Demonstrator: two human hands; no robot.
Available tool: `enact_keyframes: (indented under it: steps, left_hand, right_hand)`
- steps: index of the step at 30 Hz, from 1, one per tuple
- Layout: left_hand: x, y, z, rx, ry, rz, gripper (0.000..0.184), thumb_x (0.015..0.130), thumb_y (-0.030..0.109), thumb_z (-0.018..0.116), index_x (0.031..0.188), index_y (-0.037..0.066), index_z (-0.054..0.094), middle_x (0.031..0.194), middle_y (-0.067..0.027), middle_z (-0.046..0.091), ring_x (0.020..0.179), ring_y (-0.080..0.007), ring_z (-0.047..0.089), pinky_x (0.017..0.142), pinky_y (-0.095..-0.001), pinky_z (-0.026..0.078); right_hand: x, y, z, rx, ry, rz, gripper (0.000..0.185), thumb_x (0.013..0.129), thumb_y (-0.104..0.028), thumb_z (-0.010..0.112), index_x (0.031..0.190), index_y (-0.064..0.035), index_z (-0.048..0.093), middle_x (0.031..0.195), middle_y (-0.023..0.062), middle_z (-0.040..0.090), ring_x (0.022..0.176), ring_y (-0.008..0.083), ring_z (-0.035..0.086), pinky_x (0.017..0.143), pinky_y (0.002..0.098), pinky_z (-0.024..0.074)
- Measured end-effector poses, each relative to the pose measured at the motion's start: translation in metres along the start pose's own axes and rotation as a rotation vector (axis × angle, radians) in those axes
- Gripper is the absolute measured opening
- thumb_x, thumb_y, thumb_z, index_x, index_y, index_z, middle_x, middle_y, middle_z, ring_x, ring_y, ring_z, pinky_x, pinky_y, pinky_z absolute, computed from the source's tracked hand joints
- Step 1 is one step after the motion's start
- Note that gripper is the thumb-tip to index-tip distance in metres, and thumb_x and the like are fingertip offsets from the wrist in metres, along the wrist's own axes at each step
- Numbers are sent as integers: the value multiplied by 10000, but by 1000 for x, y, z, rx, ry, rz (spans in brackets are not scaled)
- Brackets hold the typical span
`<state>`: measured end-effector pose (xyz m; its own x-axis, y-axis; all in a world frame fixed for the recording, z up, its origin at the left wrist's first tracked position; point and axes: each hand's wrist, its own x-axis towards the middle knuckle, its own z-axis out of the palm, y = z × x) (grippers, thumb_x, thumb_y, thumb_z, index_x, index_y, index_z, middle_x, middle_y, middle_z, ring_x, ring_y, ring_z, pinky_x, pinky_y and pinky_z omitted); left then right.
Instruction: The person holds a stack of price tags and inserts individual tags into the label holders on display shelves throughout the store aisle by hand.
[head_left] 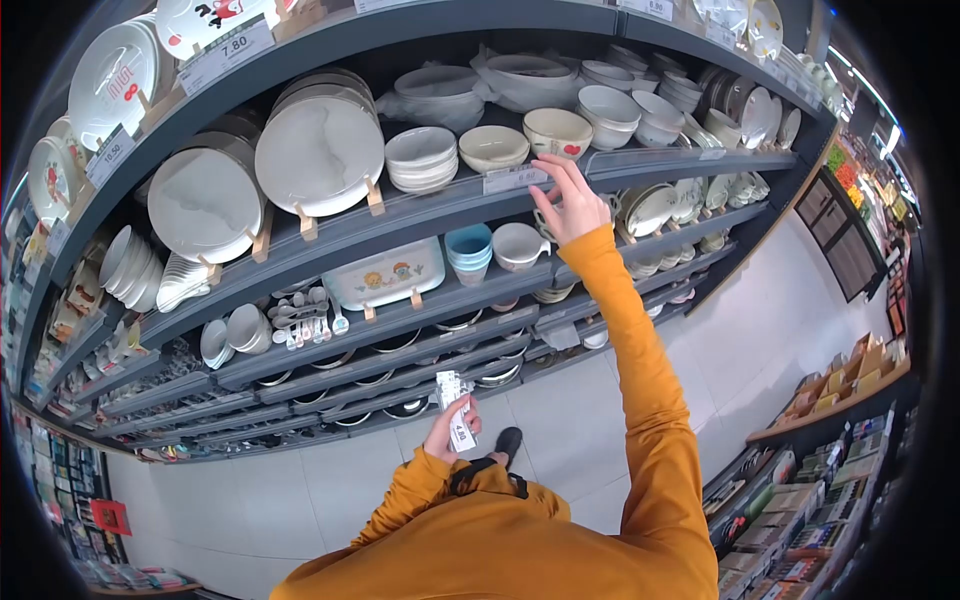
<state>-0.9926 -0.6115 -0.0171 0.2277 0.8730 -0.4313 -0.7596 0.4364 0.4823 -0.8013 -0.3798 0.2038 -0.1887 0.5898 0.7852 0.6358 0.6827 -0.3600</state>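
Head: price tags in left grip

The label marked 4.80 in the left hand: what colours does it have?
The label is white with a black number, seen in the head view.

Upper shelf, left to right: large plates on edge, a bowl stack, a shallow bowl, a deeper bowl. Larger bowls sat behind these. A price label was on the front edge, below the shallow bowl; the right hand was at its right end, contact unclear. Shelf below, left to right: spoons, tray, cup stack, mug. Nearer, the left hand held label slips above the floor.
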Motion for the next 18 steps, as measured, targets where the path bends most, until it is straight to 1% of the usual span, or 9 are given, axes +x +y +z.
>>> enact_keyframes:
  steps: [3, 4, 7, 8, 11, 12, 13, 15, 18]
  left_hand:
    - [13, -1, 18, -73, -70, -66, 250, 942, 274, 533, 997, 32, 508, 659, -15, 409, 601, -153, 426, 576, -282, 384]
    - [18, -2, 23, -90, -85, -92, 260, 948, 286, 519, 994, 30, 510, 659, -17, 410, 596, -155, 417, 583, -280, 380]
    - [40, -8, 35, -87, -101, -104, 287, 969, 316, 488, 991, 31, 514, 660, -19, 414, 603, -157, 427, 583, -276, 378]
    - [49, -9, 41, -74, -110, -86, 304, 976, 334, 475, 990, 33, 516, 660, -20, 417, 604, -158, 430, 584, -277, 378]
    - [74, -11, 63, -39, -119, -18, 360, 986, 395, 447, 989, 42, 516, 657, -19, 420, 615, -165, 448, 589, -277, 379]
    - [85, -11, 71, -27, -114, 15, 379, 983, 420, 447, 991, 47, 514, 653, -15, 419, 622, -170, 458, 593, -276, 379]
    - [95, -12, 78, -12, -109, 44, 399, 980, 445, 447, 993, 52, 511, 649, -11, 417, 628, -175, 468, 596, -275, 379]
    - [110, -14, 91, -52, -108, 168, 437, 981, 478, 417, 1021, 50, 491, 660, -3, 396, 619, -158, 442, 597, -272, 365]
    - [128, -16, 110, -73, -56, 336, 456, 981, 495, 402, 1054, 49, 461, 680, -2, 368, 608, -139, 395, 593, -275, 346]
  right_hand:
    - [19, 27, 8, -143, -153, 0, 277, 847, -194, 651, 1112, -150, 582, 1049, -10, 604, 662, 208, 635, 602, 369, 500]
    - [24, 34, 11, -159, -128, -33, 220, 832, -209, 673, 1036, -150, 619, 970, -22, 601, 627, 187, 628, 593, 366, 496]
    - [43, 53, 9, 123, -277, -5, 162, 802, -222, 707, 929, -131, 663, 880, -3, 602, 609, 159, 619, 594, 344, 495]
    - [50, 62, 11, 216, -305, 5, 142, 783, -125, 738, 898, -56, 692, 891, 39, 640, 544, 109, 576, 530, 245, 451]
    - [67, 67, 2, 562, -396, 146, 120, 813, -95, 718, 900, -18, 689, 898, 24, 653, 520, 82, 560, 487, 209, 424]
    - [69, 68, -2, 659, -340, 161, 132, 828, -77, 707, 926, 6, 678, 873, 29, 653, 519, 69, 549, 465, 186, 406]
    - [67, 68, -6, 728, -290, 193, 133, 837, -88, 700, 935, -2, 673, 834, 30, 648, 513, 65, 547, 457, 192, 410]
    - [46, 66, -18, 858, -180, 268, 134, 855, -108, 687, 951, -17, 662, 755, 31, 639, 503, 56, 543, 439, 205, 419]
    - [-39, 68, -21, 1126, -312, 572, 142, 868, -98, 669, 983, -28, 621, 796, 31, 638, 500, 52, 530, 428, 203, 413]
